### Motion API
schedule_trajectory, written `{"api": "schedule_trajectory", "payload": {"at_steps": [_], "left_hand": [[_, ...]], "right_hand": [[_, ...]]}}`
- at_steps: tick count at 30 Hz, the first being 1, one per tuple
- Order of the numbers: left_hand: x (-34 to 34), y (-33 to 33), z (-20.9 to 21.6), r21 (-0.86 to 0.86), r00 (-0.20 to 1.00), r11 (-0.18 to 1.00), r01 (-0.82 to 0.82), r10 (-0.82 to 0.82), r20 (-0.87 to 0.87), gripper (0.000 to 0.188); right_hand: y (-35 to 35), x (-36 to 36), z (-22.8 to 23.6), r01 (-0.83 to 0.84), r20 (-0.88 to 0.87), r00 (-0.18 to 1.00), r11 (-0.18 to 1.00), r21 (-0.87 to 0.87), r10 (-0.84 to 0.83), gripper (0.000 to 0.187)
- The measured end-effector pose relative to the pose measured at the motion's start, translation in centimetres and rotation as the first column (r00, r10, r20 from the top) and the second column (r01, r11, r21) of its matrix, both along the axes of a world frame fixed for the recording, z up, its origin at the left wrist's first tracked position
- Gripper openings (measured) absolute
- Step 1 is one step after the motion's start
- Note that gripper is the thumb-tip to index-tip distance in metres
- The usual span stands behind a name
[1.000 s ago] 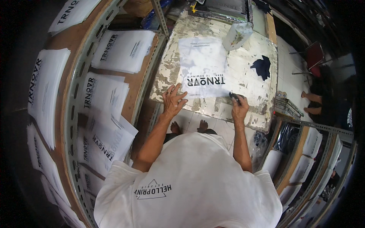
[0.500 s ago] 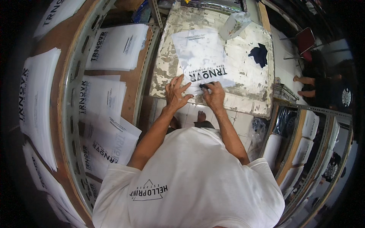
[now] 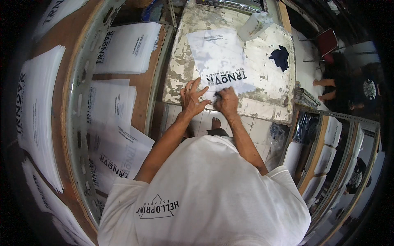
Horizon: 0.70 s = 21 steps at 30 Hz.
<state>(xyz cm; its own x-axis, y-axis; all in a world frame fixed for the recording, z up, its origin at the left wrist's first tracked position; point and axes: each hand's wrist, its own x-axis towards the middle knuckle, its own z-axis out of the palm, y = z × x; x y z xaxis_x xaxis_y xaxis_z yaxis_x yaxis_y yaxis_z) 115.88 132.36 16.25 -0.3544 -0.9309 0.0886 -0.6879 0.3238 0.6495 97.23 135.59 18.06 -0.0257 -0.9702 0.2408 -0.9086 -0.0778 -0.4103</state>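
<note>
A translucent white plastic bag point(image 3: 223, 53) with bold black print lies flat on a worn, paint-stained table point(image 3: 180, 65). At its near left corner my left hand point(image 3: 193, 98) rests with fingers spread, the thumb reaching toward the bag's near edge. My right hand point(image 3: 227, 101) is closed at the near edge, to the right of the left thumb. A small dark scrap, apparently cloth point(image 3: 216, 94), pokes out from its fingers; most of it is hidden by the hand. The two hands are a short gap apart.
Right of the bag lies a dark blue cloth piece point(image 3: 279, 58). A crumpled whitish plastic package point(image 3: 255, 26) stands at the table's far side. Metal-framed shelves point(image 3: 84, 94) with stacked printed bags point(image 3: 127, 47) flank me on the left; another rack point(image 3: 324, 151) stands right. A person point(image 3: 349, 88) is beyond.
My right hand has shifted slightly left and nearer along the bag's edge, and less of the dark scrap shows. The left hand stays spread at the corner.
</note>
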Motion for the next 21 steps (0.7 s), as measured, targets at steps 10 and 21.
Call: {"api": "schedule_trajectory", "payload": {"at_steps": [10,21], "left_hand": [[0.1,0.0,0.1,0.03,1.0,1.0,0.004,-0.004,-0.011,0.063],[-0.1,0.1,0.4,0.01,1.0,1.0,-0.01,0.01,-0.022,0.064]], "right_hand": [[-1.1,-1.3,0.0,-0.026,-0.014,1.0,0.995,0.097,0.028,0.016],[-2.0,-4.0,0.2,0.033,-0.063,0.998,0.99,0.137,-0.025,0.02]]}}
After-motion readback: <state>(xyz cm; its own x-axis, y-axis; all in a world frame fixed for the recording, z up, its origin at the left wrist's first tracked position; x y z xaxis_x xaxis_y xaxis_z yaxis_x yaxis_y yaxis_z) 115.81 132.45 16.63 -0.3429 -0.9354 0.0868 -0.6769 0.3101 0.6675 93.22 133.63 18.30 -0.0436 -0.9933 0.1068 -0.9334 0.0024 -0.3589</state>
